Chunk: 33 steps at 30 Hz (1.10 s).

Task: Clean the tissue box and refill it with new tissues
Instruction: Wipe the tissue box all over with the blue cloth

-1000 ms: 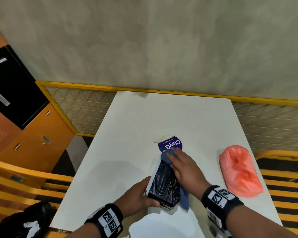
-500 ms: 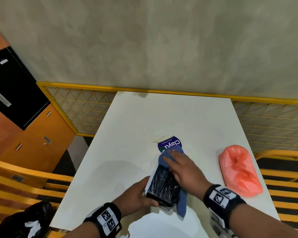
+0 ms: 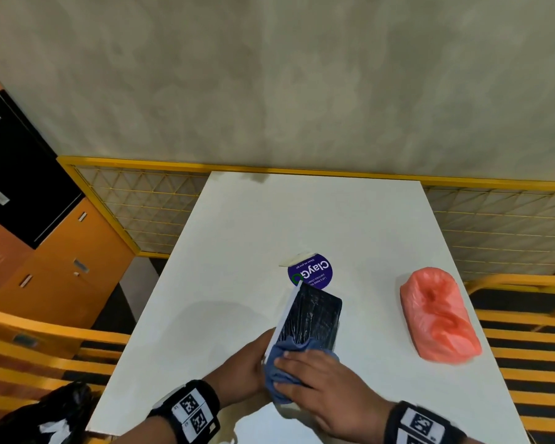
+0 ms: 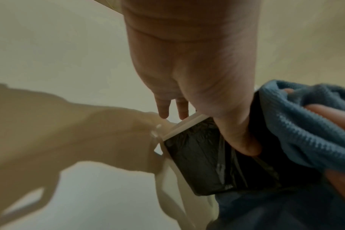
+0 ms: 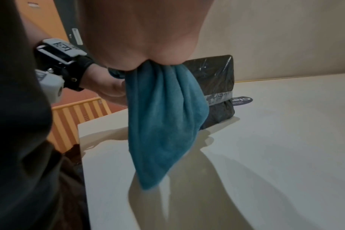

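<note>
Evidently for steadiness, the tissue box (image 3: pixel 314 315), near the desk's (image 3: pixel 231 238) front edge, is gripped by the left hand (image 3: pixel 241 366), while a blue cloth (image 3: pixel 281 373), bunched in the right hand (image 3: pixel 324 389), is pressed onto it.

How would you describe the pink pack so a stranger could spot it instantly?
Find the white table against the wall. On its right side, apart from the black tissue box, lies the pink pack. It alone is crinkled, lumpy and salmon-coloured.

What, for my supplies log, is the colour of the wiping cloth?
Blue, leaning teal; the cloth shows best in the right wrist view.
</note>
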### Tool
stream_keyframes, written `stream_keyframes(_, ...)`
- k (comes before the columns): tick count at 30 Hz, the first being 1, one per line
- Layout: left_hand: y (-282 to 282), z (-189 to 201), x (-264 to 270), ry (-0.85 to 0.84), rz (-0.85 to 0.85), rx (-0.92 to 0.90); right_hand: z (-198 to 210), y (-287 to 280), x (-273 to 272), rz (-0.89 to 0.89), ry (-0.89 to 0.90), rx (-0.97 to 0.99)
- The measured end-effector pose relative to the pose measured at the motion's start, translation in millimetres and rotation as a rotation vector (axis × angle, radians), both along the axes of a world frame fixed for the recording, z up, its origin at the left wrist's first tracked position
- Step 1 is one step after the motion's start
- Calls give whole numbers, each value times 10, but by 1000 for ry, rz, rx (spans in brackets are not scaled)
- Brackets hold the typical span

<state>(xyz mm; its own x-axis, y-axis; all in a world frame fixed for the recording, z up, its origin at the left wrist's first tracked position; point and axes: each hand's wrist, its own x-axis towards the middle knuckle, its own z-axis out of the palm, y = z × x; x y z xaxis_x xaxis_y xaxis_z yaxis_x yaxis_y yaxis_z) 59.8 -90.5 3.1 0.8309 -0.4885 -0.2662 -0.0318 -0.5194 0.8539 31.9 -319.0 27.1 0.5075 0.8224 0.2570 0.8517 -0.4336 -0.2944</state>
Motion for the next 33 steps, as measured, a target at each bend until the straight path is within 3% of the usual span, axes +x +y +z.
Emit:
stream_keyframes(2, 17, 44, 13, -2, -140, -27, 30, 7, 55, 17, 13, 104)
stream_keyframes(5, 169, 36, 93, 69, -88, 98, 80, -14, 61, -24, 29, 184)
stream_keyframes(10, 80, 457, 480, 187, 27, 146, 276, -252, -22, -115, 42, 233)
stream_keyframes(15, -430, 655, 878, 240, -88, 309, 296, -440, -121, -144, 78, 266)
stream_keyframes(19, -795, 692, 983, 110, -33, 573, 250, -585, -182, -249, 128, 284)
stream_keyframes(23, -1320, 755, 926, -128, 31, 667, 356, -581, -259, -257, 165, 233)
stream_keyframes(26, -1510, 659, 945, -133, 19, 758, 347, -687, -279, -261, 142, 171)
stream_keyframes(30, -1471, 658, 915, -128, -8, 746, 320, -946, -283, -357, 156, 152)
stream_keyframes(33, -1305, 686, 826, -200, 45, 569, 412, -1058, -197, -454, 116, 208)
